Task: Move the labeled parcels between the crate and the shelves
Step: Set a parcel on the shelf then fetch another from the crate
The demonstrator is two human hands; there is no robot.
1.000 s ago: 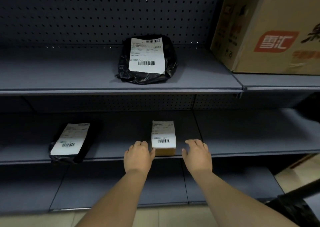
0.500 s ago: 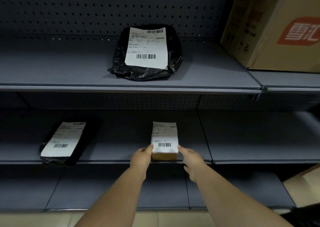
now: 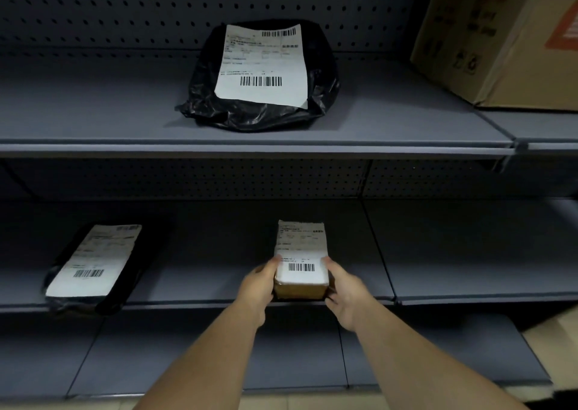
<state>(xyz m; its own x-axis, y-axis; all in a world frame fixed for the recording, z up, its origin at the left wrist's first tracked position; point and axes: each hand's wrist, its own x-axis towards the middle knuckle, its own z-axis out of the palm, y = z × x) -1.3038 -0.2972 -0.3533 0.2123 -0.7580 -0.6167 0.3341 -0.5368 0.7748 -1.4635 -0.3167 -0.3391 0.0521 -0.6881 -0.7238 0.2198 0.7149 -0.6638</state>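
Observation:
A small brown box parcel point(image 3: 301, 253) with a white barcode label lies at the front edge of the middle shelf point(image 3: 469, 297). My left hand point(image 3: 258, 287) grips its left side, thumb on the label. My right hand point(image 3: 345, 287) grips its right side the same way. A black bag parcel point(image 3: 259, 119) with a large white label sits on the upper shelf point(image 3: 93, 147). Another black bag parcel point(image 3: 90, 262) with a label lies at the left of the middle shelf. The crate is out of view.
A large brown cardboard carton point(image 3: 506, 40) stands on the upper shelf at the far right. A lower shelf point(image 3: 125, 362) runs under my forearms. The perforated back panel point(image 3: 125, 9) closes the shelves behind. Tan floor shows at the bottom right.
Both hands came in from either side of the small box and now grip it. The view has moved closer to the shelves.

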